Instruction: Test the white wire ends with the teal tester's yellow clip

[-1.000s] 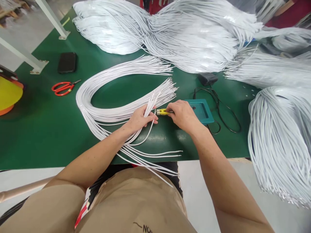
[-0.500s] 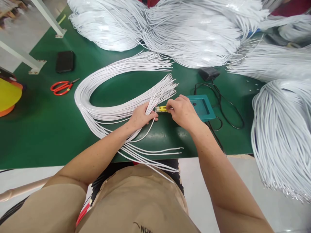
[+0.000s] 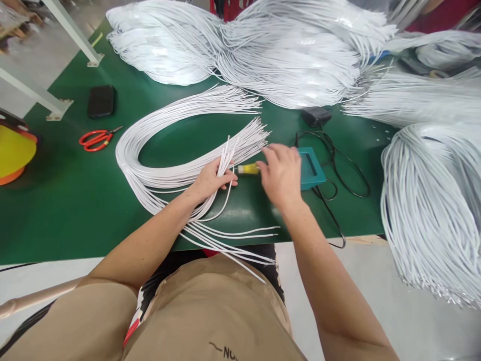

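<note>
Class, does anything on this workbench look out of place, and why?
A few white wires stray past the near edge of the green table, away from the looped bundle; tiny pale bits lie scattered near the hanging coil, perhaps offcuts.

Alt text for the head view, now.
A person's left hand grips white wires over a green table; the right hand, blurred, is at a yellow tool's end. A curved white bundle lies alongside, more wire piled behind, red-handled cutters left.
</note>
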`<control>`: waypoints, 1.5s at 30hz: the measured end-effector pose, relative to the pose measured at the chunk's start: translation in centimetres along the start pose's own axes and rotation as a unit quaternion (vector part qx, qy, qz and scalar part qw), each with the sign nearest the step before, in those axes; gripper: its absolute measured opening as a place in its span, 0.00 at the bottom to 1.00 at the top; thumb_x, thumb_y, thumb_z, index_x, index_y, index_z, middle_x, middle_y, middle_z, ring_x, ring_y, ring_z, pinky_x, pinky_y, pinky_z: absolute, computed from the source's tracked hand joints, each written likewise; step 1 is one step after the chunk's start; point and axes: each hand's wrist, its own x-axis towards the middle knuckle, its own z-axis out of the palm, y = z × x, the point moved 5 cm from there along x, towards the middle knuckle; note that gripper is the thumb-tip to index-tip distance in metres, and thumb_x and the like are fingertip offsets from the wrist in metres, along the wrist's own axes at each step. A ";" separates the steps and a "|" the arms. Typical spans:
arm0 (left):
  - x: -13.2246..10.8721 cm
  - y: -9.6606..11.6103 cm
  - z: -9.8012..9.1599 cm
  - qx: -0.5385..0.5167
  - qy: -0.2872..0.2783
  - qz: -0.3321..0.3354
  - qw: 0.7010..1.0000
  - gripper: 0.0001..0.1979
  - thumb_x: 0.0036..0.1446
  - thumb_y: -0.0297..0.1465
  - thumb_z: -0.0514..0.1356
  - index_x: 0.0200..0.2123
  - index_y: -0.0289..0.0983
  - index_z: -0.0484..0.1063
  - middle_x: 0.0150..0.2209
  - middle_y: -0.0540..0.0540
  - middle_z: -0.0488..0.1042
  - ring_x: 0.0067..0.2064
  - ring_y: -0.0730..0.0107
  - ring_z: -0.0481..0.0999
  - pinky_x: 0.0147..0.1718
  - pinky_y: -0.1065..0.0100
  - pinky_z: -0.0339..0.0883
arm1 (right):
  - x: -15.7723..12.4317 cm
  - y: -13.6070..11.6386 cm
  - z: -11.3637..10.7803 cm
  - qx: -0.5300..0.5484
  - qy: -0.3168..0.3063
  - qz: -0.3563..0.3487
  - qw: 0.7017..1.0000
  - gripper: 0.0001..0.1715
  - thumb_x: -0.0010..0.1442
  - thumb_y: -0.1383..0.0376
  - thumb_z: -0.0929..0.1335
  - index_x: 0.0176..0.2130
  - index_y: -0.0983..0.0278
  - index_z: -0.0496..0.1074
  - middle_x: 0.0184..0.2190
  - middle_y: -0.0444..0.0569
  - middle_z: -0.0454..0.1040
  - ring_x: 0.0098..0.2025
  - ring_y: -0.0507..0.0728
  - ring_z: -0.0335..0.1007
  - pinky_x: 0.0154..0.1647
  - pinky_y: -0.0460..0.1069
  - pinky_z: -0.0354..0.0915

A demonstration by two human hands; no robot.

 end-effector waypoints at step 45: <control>-2.2 2.1 -0.2 -0.120 0.046 0.054 0.990 0.15 0.45 0.34 0.70 0.30 0.35 0.67 0.29 0.51 0.75 0.31 0.74 0.75 0.37 0.68 0.67 | 1.0 -1.5 1.4 0.728 0.069 0.342 0.590 0.16 0.48 0.54 0.75 0.33 0.62 0.75 0.26 0.40 0.70 0.25 0.47 0.62 0.27 0.44 0.65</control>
